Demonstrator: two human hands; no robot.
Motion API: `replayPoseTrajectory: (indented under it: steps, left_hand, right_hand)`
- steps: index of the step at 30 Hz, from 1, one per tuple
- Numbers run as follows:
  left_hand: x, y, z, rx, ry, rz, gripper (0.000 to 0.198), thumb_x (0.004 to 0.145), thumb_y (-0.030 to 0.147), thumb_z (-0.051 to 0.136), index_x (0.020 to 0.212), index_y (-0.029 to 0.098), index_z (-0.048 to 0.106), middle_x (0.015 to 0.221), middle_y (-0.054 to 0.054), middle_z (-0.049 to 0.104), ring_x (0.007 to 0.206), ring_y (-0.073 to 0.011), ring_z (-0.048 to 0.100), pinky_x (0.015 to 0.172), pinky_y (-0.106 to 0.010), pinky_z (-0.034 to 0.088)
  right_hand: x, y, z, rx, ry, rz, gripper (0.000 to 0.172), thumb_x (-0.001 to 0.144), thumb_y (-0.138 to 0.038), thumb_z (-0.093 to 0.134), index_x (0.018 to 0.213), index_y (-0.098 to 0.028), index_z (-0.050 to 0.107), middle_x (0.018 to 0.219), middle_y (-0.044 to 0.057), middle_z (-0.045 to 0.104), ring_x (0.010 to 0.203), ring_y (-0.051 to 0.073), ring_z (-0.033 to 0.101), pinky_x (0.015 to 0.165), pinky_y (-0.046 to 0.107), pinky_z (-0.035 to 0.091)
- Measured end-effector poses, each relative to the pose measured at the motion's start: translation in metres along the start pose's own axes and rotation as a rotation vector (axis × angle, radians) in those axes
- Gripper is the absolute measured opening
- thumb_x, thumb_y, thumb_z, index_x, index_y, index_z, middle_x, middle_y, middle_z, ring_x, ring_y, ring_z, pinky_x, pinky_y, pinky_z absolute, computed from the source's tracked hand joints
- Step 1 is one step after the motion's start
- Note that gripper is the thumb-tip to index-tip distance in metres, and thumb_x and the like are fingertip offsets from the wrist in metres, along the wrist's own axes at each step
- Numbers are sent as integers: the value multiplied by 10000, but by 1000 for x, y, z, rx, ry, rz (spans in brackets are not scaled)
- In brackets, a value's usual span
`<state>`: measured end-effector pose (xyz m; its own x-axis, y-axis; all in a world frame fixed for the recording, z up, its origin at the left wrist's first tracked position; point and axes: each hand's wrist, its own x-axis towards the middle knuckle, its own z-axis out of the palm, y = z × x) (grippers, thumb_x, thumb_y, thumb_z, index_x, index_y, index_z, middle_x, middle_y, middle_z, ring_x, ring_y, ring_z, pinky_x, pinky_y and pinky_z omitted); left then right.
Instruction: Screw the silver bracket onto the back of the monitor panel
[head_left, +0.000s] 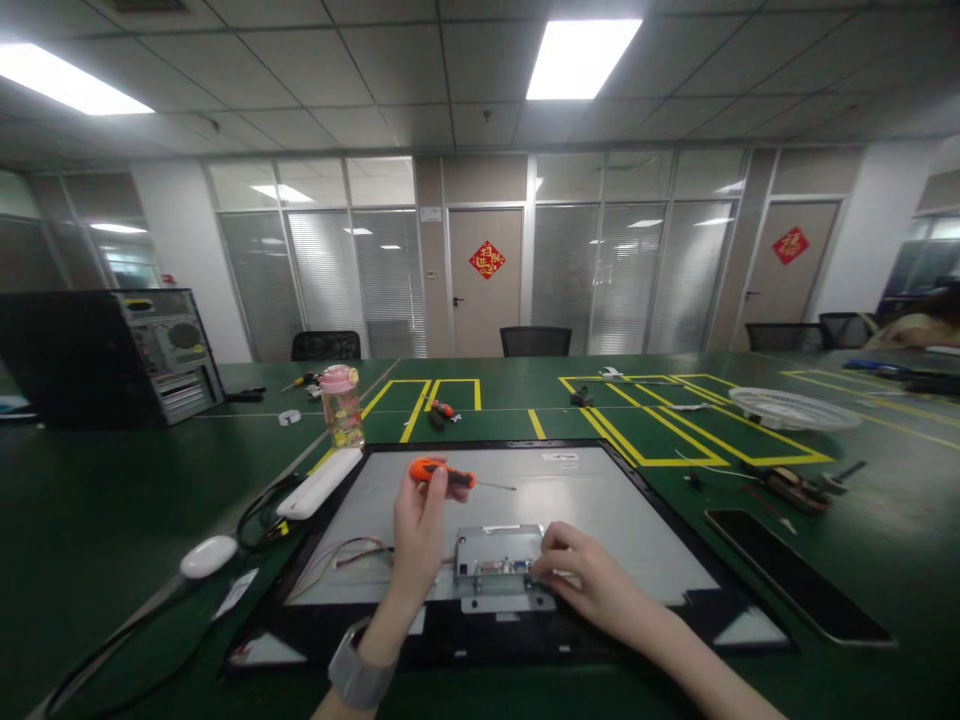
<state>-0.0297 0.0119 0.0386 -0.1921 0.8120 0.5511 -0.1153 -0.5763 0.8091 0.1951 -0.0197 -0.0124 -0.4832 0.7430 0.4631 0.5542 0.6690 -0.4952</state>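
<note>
My left hand is closed around an orange and black screwdriver, held above the panel with its thin shaft pointing right. A metal bracket box with connector ports sits on the back of a flat display panel lying on the table. My right hand is at the right end of this box, its fingers pinched together by the ports. Whatever those fingertips grip, if anything, is too small to make out. Thin coloured wires run out from the box's left side across the panel.
Left of the panel are a white power strip, a pink-capped bottle, a white mouse and a computer case. To the right lie a black phone-like slab, a brown tool and a white round grille.
</note>
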Motion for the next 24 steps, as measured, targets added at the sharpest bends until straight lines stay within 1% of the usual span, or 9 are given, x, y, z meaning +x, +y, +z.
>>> replayPoseTrajectory:
  steps: [1,3,5,8,13,16,19,24]
  left_hand:
    - [-2,-3,-3,-19,10,-5,271,900,428,506,991,173,499,677,25,623,565,-130,623,589,-262,524]
    - [-7,-6,-6,-8,-12,-22,264,895,445,502,943,185,490,605,61,562,489,-111,566,493,-220,472]
    - [-11,-6,-7,36,-30,-29,252,896,438,500,910,187,489,590,69,537,471,-100,540,480,-205,450]
    - [-15,-6,-5,132,-73,8,218,911,406,476,919,189,497,619,61,533,506,-106,547,516,-211,453]
    - [-21,-5,-7,417,-121,211,145,906,327,482,906,190,530,724,24,559,632,-132,586,624,-239,458]
    - [-22,-4,-8,484,-136,276,123,908,299,475,915,192,536,744,17,577,644,-133,583,650,-243,449]
    - [-21,-3,-7,500,-122,290,121,907,294,473,916,192,536,754,11,587,651,-136,582,655,-242,445]
    - [-22,-4,-6,498,-153,253,129,914,307,467,921,194,529,743,6,603,659,-147,601,666,-252,450]
  right_hand:
    - [-1,0,1,-45,-22,-25,193,901,-208,526,864,-196,715,862,59,587,796,174,565,703,271,463]
    - [-1,-1,3,-114,-48,-66,215,918,-196,502,902,-206,716,869,57,572,798,170,556,701,264,457]
    - [1,-4,3,-182,-59,-92,241,930,-190,480,916,-212,719,862,56,566,784,165,549,686,256,446]
    - [2,-7,3,-289,-55,-135,254,938,-189,469,917,-214,721,834,48,561,748,158,531,651,248,419]
    - [2,-8,5,-451,-19,-230,226,947,-201,481,928,-201,706,794,37,546,691,149,479,602,247,358]
    - [2,-5,7,-531,2,-299,210,946,-210,493,903,-196,698,789,41,538,685,155,456,590,258,320]
    - [2,-4,8,-550,-6,-314,200,937,-191,504,872,-191,693,788,41,540,682,158,454,588,264,305]
    - [1,-9,5,-486,-71,-247,204,929,-173,499,913,-204,701,838,51,566,719,168,502,613,258,347]
